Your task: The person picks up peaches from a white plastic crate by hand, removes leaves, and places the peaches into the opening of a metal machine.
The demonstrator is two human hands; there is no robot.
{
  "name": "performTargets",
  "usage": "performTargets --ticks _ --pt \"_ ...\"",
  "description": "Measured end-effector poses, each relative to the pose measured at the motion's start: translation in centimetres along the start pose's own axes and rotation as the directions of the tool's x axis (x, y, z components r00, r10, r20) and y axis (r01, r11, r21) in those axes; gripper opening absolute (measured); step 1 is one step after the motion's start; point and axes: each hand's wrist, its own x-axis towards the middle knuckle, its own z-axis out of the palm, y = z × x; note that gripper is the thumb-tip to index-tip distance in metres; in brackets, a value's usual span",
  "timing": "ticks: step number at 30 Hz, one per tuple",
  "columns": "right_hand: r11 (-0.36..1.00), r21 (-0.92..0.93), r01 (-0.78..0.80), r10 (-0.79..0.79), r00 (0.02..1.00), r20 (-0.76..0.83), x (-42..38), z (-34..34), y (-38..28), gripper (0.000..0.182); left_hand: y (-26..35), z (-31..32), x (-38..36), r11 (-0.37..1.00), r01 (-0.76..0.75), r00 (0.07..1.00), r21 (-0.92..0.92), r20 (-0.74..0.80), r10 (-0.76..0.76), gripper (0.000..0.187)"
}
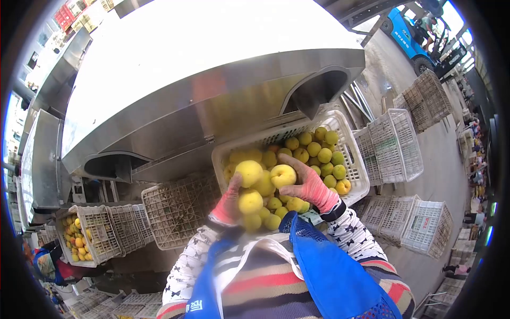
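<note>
Right hand: here it is [311, 186], curled into a wide pinch, thumb below and fingers above, closed on a yellow fruit [283, 175] between them.
That fruit: right at the fingertips, above the heap, its stem hollow showing.
Left hand: over on the other side [228, 201], half-curled and blurred, its fingertips against a paler fruit [248, 173]; whether it grips, I cannot tell.
Paler fruit: just beside the left fingertips, with a lower fruit [250, 201] directly under it, near the palm.
White crate: beneath both hands [359, 165], yellow fruit piled at its left, greener fruit [325, 154] filling its right.
Metal table: just beyond the crate [223, 103], with a chute [319, 91] opening above the crate's far side.
Brown crate: left of the left hand [170, 217], beside the white one.
</note>
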Motion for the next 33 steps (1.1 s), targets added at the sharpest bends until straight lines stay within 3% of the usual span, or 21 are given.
performTargets --ticks 1,3,4,5,6,7,9,11,13,15,17,18,19,20,21,24,25,28,29,32,33 --pt "0.999 0.038 -0.019 0.023 0.994 -0.105 0.5 -0.5 -0.9 0.087 0.1 0.3 0.3 0.999 0.0 1.0 -0.035 0.026 0.001 0.083" --pt "1.0 -0.007 0.023 -0.024 0.941 -0.338 2.9 -3.0 -1.0 0.087 0.4 -0.1 0.3 0.983 0.019 0.999 0.184 -0.03 -0.014 0.084" --pt "0.97 -0.242 0.007 -0.125 0.869 -0.478 4.5 -4.2 -1.7 0.08 0.3 -2.0 0.7 0.947 0.05 0.998 0.317 -0.039 -0.039 0.084" --pt "0.802 -0.583 -0.127 -0.255 0.81 -0.528 6.1 -5.3 -2.4 0.074 0.0 -2.8 0.8 0.861 -0.042 0.996 0.507 -0.047 0.076 0.073" --pt "0.511 -0.811 -0.286 -0.396 0.759 -0.517 7.7 -6.5 -3.0 0.068 -0.3 -3.7 1.2 0.728 -0.125 0.98 0.674 -0.03 0.196 0.064" --pt "0.523 -0.773 -0.359 -0.313 0.762 -0.566 9.2 -7.0 -3.5 0.073 -0.3 -4.8 2.1 0.382 -0.186 0.948 0.905 0.064 0.311 0.082" --pt "0.525 -0.682 -0.51 -0.123 0.747 -0.653 12.3 -7.3 -4.0 0.083 0.4 -4.3 2.1 0.113 -0.199 0.964 0.974 0.173 0.203 0.082" --pt "0.408 -0.796 -0.447 -0.262 0.778 -0.571 16.8 -8.9 -0.6 0.08 -1.3 -4.6 1.3 0.104 -0.169 0.97 0.98 0.146 0.196 0.082" --pt "0.414 -0.845 -0.339 -0.379 0.78 -0.499 19.8 -11.4 0.7 0.071 -1.4 -4.3 1.7 0.075 -0.08 0.977 0.994 0.064 0.201 0.083" --pt "0.701 -0.708 0.083 -0.604 0.599 -0.527 17.1 -10.9 -1.3 0.057 -1.2 -3.4 2.0 0.036 -0.033 0.969 0.999 0.023 0.246 0.083" --pt "0.843 -0.422 0.335 -0.535 0.603 -0.591 12.2 -8.7 -0.4 0.06 -2.0 -5.3 1.6 0.035 -0.045 0.955 0.998 0.033 0.293 0.082" --pt "0.773 -0.572 0.275 -0.579 0.672 -0.461 9.9 -8.4 1.4 0.058 -2.5 -5.3 1.4 0.063 0.011 0.946 0.998 -0.031 0.323 0.082" --pt "0.74 -0.633 0.228 -0.529 0.779 -0.337 8.4 -7.6 3.5 0.058 -2.7 -4.8 1.6 0.086 0.056 0.934 0.995 -0.083 0.348 0.082" --pt "0.849 -0.524 0.061 -0.24 0.929 -0.28 6.9 -6.7 5.5 0.056 -2.8 -4.5 1.9 0.102 0.09 0.918 0.991 -0.122 0.377 0.083" --pt "0.891 -0.433 -0.135 0.064 0.983 -0.173 5.5 -5.9 7.2 0.055 -3.2 -4.8 2.0 -0.112 -0.008 0.905 0.994 0.055 0.422 0.082" --pt "0.587 -0.806 -0.08 0.16 0.987 0.019 3.1 -5.5 10.2 0.055 -4.7 -6.5 1.9 -0.44 0.059 0.694 0.896 0.28 0.663 0.08" --pt "0.589 -0.802 -0.102 0.226 0.973 0.042 2.8 -5.7 10.5 0.055 -4.7 -5.7 1.7 -0.505 0.231 0.672 0.831 0.239 0.701 0.078" --pt "0.569 -0.808 -0.152 0.382 0.919 0.096 2.2 -6.4 10.5 0.056 -5.4 -10.8 1.8 -0.154 0.594 0.382 0.79 -0.108 0.918 0.077" --pt "0.561 -0.815 -0.148 0.407 0.906 0.116 2.3 -6.4 10.4 0.055 -5.5 -11.1 1.5 -0.031 0.574 0.359 0.818 -0.217 0.908 0.075" --pt "0.595 -0.792 -0.139 0.338 0.937 0.089 2.0 -6.6 11.3 0.052 -5.1 -10.8 1.2 -0.221 0.561 0.539 0.798 -0.149 0.829 0.072" --pt "0.612 -0.78 -0.131 0.29 0.955 0.067 1.8 -6.7 12.0 0.051 -5.2 -10.4 1.2 -0.243 0.558 0.546 0.793 -0.131 0.827 0.071"
